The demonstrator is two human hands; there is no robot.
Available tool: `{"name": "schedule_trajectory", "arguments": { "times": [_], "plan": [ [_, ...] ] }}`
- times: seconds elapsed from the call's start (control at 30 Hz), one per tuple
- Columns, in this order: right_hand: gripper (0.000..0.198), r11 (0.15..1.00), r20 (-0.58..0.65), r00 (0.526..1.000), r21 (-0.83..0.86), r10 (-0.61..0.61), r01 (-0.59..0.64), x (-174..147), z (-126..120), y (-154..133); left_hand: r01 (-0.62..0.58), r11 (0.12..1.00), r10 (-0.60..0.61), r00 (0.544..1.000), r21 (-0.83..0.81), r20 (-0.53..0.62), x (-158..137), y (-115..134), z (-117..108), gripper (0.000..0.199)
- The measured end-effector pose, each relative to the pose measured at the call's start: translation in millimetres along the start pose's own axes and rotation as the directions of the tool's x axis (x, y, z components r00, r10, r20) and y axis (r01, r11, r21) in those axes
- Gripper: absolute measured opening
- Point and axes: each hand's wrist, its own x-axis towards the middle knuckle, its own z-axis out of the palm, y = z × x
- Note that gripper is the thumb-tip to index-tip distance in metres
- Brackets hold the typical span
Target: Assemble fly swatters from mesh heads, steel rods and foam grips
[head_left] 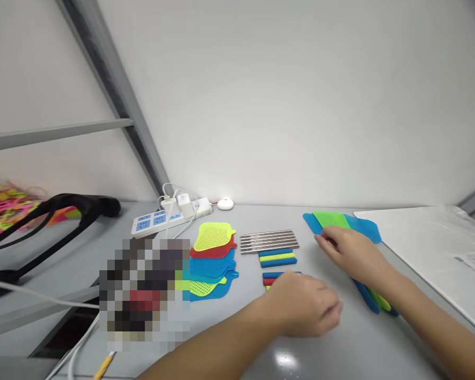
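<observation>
My left hand point(304, 306) is curled with its back toward me, over the near ends of several foam-like handles point(269, 281) in blue, red and yellow. Nothing shows between its fingers. Above a stack of fly swatters point(362, 228) hovers or rests my right hand point(350, 256), with a gap between thumb and loosely bent fingers; contact is unclear. Those swatters have blue and green heads, and blue and yellow-green handles point(374, 301) show below my wrist. Left of the hands lie several metal rods point(269, 241), more handles point(277, 257) and loose mesh swatter heads point(211, 261) in yellow, red and blue.
Behind the swatter heads is a white power strip point(174, 216) with plugs and cables, beside a round white device point(225, 204). A white flat package point(427, 248) lies at right. At left are a black frame-like object point(63, 227), metal bars and a pixelated patch.
</observation>
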Motion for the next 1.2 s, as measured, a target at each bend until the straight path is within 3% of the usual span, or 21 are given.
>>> {"name": "schedule_trajectory", "arguments": {
  "times": [0.1, 0.2, 0.37, 0.53, 0.67, 0.77, 0.9, 1.03, 1.2],
  "plan": [
    [0.03, 0.97, 0.09, 0.966, 0.026, -0.243, 0.242, 40, 13, -35, -0.004, 1.0, 0.004, 1.0, 0.013, 0.008, -1, 6, 11, 0.029],
    [0.03, 0.919, 0.179, 0.901, 0.072, -0.395, 0.388, 78, 30, -55, 0.006, 1.0, -0.007, 0.999, 0.003, 0.051, 0, 9, 16, 0.028],
    [0.027, 0.86, 0.282, 0.813, 0.139, -0.51, 0.491, 115, 51, -64, 0.057, 0.997, -0.05, 0.988, -0.047, 0.143, 1, 8, 19, 0.032],
    [0.032, 0.841, 0.319, 0.778, 0.184, -0.541, 0.509, 118, 51, -63, 0.083, 0.993, -0.065, 0.979, -0.089, 0.192, 3, 11, 22, 0.029],
    [0.031, 0.845, 0.319, 0.782, 0.182, -0.535, 0.504, 114, 50, -63, -0.088, 0.985, 0.133, 0.935, -0.151, 0.329, 8, 18, 10, 0.028],
    [0.029, 0.85, 0.291, 0.799, 0.147, -0.526, 0.506, 116, 54, -65, -0.241, 0.95, 0.299, 0.886, -0.2, 0.353, 8, 25, 2, 0.027],
    [0.017, 0.865, 0.259, 0.827, 0.092, -0.499, 0.493, 121, 57, -67, -0.217, 0.973, 0.231, 0.912, -0.077, 0.339, 0, 28, 5, 0.024],
    [0.013, 0.908, 0.21, 0.884, 0.068, -0.417, 0.413, 120, 45, -59, -0.136, 0.99, 0.126, 0.973, 0.038, 0.195, -5, 18, 6, 0.022],
    [0.015, 0.93, 0.155, 0.919, 0.127, -0.363, 0.346, 113, 28, -38, -0.075, 0.99, 0.062, 0.992, 0.117, 0.11, -6, 2, -3, 0.025]
  ]
}}
